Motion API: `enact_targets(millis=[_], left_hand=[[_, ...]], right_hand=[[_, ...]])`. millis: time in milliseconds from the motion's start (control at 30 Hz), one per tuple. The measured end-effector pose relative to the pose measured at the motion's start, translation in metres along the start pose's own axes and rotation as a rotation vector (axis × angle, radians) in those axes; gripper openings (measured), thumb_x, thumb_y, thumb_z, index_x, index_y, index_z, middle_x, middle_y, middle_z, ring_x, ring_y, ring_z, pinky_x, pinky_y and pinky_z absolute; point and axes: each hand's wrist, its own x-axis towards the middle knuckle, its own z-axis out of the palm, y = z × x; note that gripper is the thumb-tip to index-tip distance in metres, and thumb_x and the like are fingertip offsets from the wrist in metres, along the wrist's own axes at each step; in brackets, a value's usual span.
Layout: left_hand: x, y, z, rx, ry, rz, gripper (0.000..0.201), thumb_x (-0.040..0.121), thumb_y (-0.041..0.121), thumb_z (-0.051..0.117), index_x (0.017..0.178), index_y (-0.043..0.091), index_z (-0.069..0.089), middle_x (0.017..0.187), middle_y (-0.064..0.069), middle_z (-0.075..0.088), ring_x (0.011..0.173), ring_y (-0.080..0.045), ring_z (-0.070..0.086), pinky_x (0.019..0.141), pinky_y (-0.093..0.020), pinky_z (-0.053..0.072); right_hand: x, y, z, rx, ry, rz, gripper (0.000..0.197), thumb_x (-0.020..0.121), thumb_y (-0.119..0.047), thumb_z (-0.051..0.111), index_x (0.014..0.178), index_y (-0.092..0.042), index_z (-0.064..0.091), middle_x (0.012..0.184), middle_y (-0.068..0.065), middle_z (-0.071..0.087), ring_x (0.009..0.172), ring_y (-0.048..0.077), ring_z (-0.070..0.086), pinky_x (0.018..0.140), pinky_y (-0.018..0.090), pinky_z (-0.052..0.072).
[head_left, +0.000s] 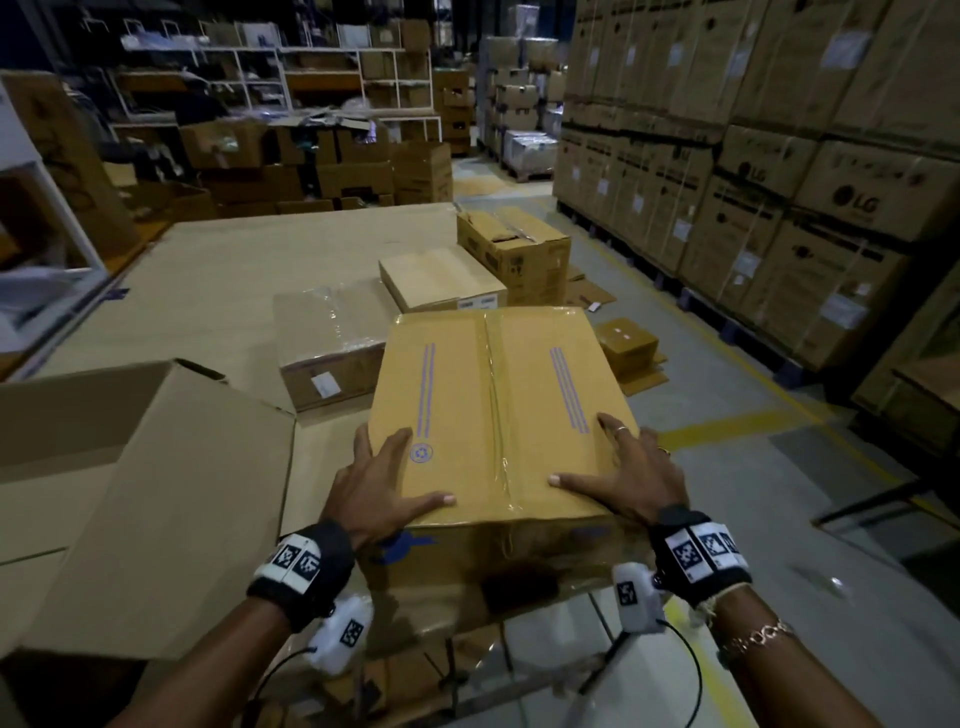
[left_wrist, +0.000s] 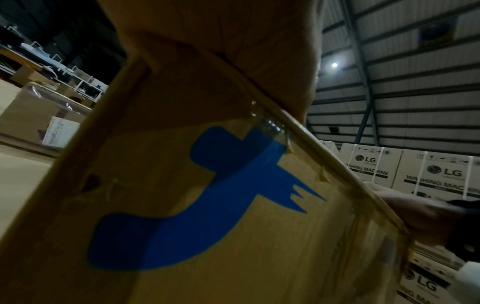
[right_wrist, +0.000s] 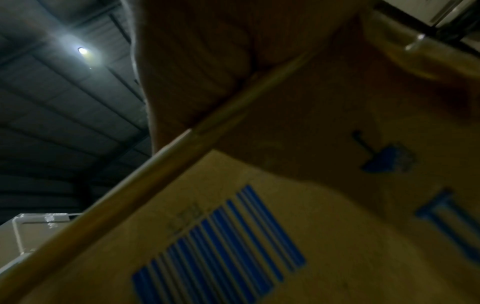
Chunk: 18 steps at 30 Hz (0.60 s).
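Note:
A taped brown cardboard box with blue stripes on its top sits right in front of me. My left hand lies over its near left corner, fingers spread straight on the top and the thumb along the near edge. My right hand lies the same way over the near right corner. In the left wrist view the box's near face shows a blue logo, with the right hand at its far corner. A blue barcode on the box's side fills the right wrist view. What is under the box is hidden.
A large open carton stands at my left. Beyond the box are a film-wrapped box, a flat box and a taller box. Stacked LG cartons wall the right side, past a yellow floor line. Shelving stands behind.

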Motion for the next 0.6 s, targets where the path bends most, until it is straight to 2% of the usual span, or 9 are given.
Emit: enact_targets(millis=[100,200,333,467,600], left_hand=[[-0.015,-0.004,0.003,-0.020,0.096,0.079,0.124,0.046,0.100,0.060,0.152,0.042,0.028,0.154,-0.007,0.020,0.127,-0.035,0.051,0.105,-0.049,0.048],[-0.025,-0.004,0.002,-0.054,0.176,0.105,0.129,0.043,0.096,0.068,0.154,0.043,0.027,0.163,-0.012,0.008,0.136,-0.039,0.045,0.106,-0.051,0.046],[-0.031,-0.007,0.002,-0.077,0.233,0.159,0.146,0.039,0.084,0.082,0.159,0.042,0.011,0.166,-0.010,-0.008,0.143,-0.043,0.035,0.101,-0.057,0.049],[-0.047,-0.015,0.010,-0.085,0.256,0.178,0.155,0.038,0.080,0.085,0.160,0.041,-0.002,0.165,-0.011,-0.010,0.144,-0.047,0.032,0.095,-0.059,0.053],[-0.068,-0.013,0.026,-0.057,0.274,0.148,0.153,0.040,0.068,0.092,0.159,0.044,0.000,0.163,-0.017,-0.013,0.147,-0.048,0.023,0.106,-0.060,0.045]], right_hand=[[-0.014,0.005,0.003,0.055,0.093,-0.053,0.128,0.039,-0.098,0.062,0.149,-0.048,0.022,0.139,0.008,0.038,0.127,0.035,0.048,0.098,0.051,0.045],[-0.022,0.007,0.008,0.117,0.177,-0.106,0.124,0.044,-0.089,0.072,0.149,-0.053,0.018,0.142,0.008,0.032,0.130,0.036,0.043,0.099,0.055,0.046],[-0.029,0.013,0.024,0.245,0.260,-0.207,0.130,0.045,-0.075,0.084,0.153,-0.052,0.015,0.150,0.006,0.021,0.135,0.038,0.038,0.098,0.057,0.049],[-0.045,0.024,0.041,0.287,0.300,-0.265,0.135,0.049,-0.065,0.090,0.155,-0.049,0.008,0.161,0.005,0.007,0.145,0.037,0.024,0.105,0.064,0.041],[-0.060,0.034,0.056,0.345,0.331,-0.285,0.137,0.051,-0.065,0.089,0.157,-0.047,0.004,0.161,0.009,0.005,0.148,0.038,0.016,0.112,0.065,0.032]])
